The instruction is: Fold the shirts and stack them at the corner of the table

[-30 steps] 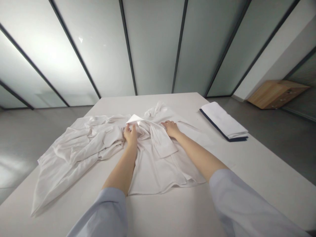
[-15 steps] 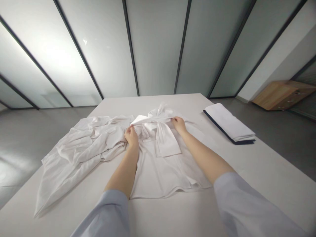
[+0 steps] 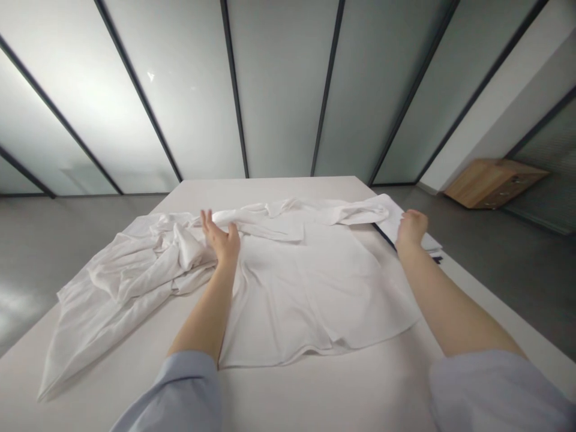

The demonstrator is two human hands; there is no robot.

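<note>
you seem to be in an office-like room — frosted glass panels in dark frames (image 3: 279, 90), grey smooth floor (image 3: 531, 264), light-brown wooden drawer cabinet (image 3: 492, 183).

Light blue-grey sleeves (image 3: 180, 393), plain fabric, cuffs ending near elbows; forearms and hands bare.

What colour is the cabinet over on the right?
Light wood brown, best seen in the head view.

Two hands (image 3: 221, 241) (image 3: 412, 228) — one shirt (image 3: 310, 291) — one heap (image 3: 135, 264)
</note>
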